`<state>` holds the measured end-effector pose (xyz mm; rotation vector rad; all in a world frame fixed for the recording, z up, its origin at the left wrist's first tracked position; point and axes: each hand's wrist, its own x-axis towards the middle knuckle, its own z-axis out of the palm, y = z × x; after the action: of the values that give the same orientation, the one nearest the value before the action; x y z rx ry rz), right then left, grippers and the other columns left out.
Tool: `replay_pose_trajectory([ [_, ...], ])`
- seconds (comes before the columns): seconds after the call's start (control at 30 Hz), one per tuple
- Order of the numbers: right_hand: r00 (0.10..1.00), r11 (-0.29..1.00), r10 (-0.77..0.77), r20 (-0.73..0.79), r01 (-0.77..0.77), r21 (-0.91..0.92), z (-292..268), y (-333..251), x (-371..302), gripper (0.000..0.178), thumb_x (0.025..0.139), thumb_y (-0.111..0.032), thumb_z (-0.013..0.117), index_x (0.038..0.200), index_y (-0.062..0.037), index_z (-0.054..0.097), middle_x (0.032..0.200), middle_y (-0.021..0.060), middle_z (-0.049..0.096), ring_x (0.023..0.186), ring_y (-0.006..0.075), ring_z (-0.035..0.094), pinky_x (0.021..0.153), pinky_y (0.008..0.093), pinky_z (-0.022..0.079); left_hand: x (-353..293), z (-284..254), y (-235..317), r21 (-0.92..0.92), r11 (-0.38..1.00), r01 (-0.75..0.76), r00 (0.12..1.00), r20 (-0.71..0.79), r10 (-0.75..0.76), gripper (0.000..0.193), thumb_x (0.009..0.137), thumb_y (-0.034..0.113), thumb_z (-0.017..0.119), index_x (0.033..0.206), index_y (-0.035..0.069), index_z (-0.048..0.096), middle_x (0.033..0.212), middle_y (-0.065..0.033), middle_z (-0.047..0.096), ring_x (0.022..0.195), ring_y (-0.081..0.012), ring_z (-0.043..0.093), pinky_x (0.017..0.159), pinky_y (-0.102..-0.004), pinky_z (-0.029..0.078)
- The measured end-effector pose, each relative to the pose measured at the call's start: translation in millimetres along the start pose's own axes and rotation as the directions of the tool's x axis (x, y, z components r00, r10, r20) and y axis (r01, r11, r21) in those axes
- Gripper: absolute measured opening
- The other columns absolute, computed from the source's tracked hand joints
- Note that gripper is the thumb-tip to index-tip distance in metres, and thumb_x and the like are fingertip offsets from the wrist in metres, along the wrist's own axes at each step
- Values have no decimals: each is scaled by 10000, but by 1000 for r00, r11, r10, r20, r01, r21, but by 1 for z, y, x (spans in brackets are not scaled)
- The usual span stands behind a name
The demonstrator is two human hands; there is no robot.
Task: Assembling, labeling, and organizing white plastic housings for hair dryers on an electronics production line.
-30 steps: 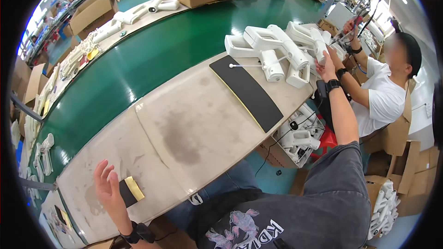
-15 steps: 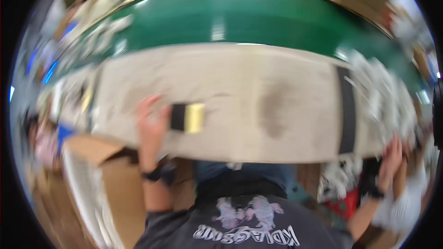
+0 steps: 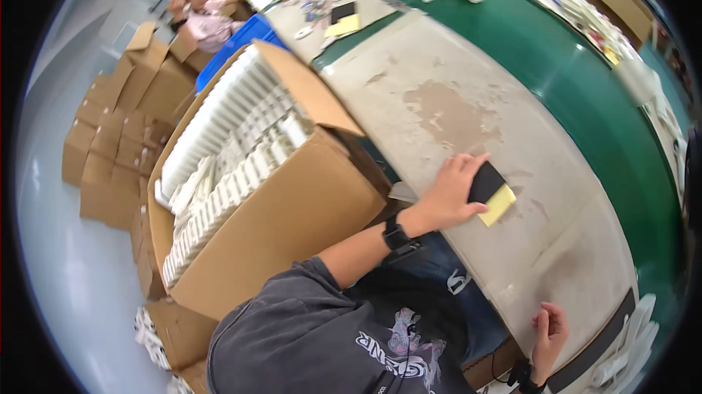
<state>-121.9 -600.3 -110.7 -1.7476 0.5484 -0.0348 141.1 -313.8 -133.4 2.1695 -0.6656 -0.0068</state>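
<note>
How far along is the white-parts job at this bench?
Done: nothing finished shows on the worn bench top. In hand: the left hand rests flat beside a black and yellow pad; the right hand grips the bench edge; neither holds a part. Left: the open carton beside the person looks full of rows of white parts.

My dark grey short-sleeved T-shirt (image 3: 307, 335) bears a pale printed graphic (image 3: 406, 343) on the chest. I wear blue jeans (image 3: 446, 277). A black watch (image 3: 395, 235) bands my left wrist; a black strap (image 3: 523, 375) circles my right.
</note>
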Motion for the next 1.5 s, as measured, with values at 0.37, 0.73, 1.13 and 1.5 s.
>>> replay_pose_trajectory([
  [0.37, 949, 903, -281, -145, 210, -376, 28, 29, 18, 199, 1027, -153, 619, 1090, 23, 686, 854, 44, 649, 717, 106, 557, 649, 246, 448, -3, 1, 8, -249, 963, -98, 995, -31, 94, 873, 714, 119, 825, 1493, 130, 431, 1394, -150, 435, 1196, -341, 530, 1016, -406, 439],
  [0.73, 855, 737, -517, -34, 425, -526, 39, -4, 12, 183, 964, -178, 724, 980, 5, 734, 813, 130, 689, 652, 250, 612, 598, 351, 504, -8, 7, 17, -132, 991, -16, 999, 34, 20, 379, 874, 210, 757, 1224, 134, 634, 928, -77, 682, 906, -283, 636, 892, -382, 458],
  [1.13, 853, 677, -519, 48, 445, -586, 42, -6, 7, 239, 956, -206, 734, 995, 29, 748, 877, 179, 734, 773, 295, 708, 708, 382, 577, -9, 36, 8, 212, 963, -169, 972, -125, 198, 829, 854, 297, 773, 1539, 134, 335, 1277, -112, 555, 1183, -285, 556, 1012, -398, 406],
  [1.5, 855, 663, -515, -68, 347, -664, 49, 0, 11, 240, 945, -188, 735, 1058, 23, 744, 903, 199, 728, 807, 314, 712, 740, 402, 573, -1, 49, 0, 355, 899, -255, 911, -225, 347, 871, 807, 402, 792, 1508, 133, 351, 1353, -110, 480, 1247, -284, 502, 1026, -419, 388],
])
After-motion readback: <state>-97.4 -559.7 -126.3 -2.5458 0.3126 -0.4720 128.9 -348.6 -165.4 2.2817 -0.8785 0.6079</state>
